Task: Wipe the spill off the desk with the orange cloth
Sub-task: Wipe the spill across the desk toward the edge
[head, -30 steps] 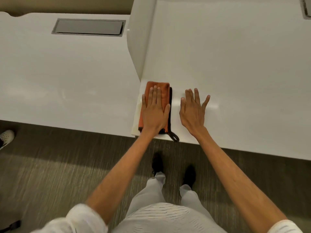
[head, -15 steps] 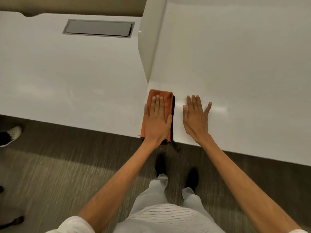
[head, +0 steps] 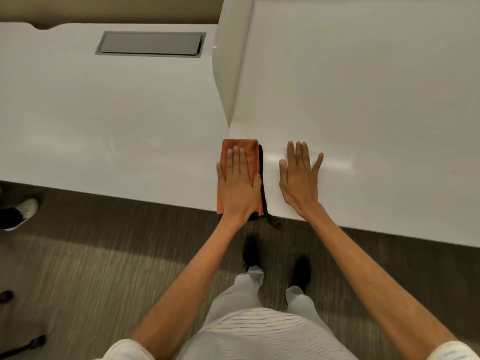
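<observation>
The folded orange cloth [head: 240,146], with a dark edge and a black loop hanging off the front, lies on the white desk [head: 363,100] at its near edge, just in front of the divider's tip. My left hand [head: 239,188] presses flat on it with fingers together and covers most of it. My right hand [head: 298,180] lies flat on the bare desk just right of the cloth, fingers slightly spread and holding nothing. No spill stands out on the glossy surface; only a light reflection shows beside the right hand.
A white upright divider panel [head: 228,61] runs back from the cloth between two desk areas. A grey cable hatch [head: 150,44] sits at the back left. Another person's shoe [head: 24,207] stands on the carpet at left. My own feet [head: 275,263] are under the desk edge.
My left hand has drawn the cloth a little toward the desk's near edge, where it now overhangs slightly. My right hand stays flat beside it. The view has shifted.
</observation>
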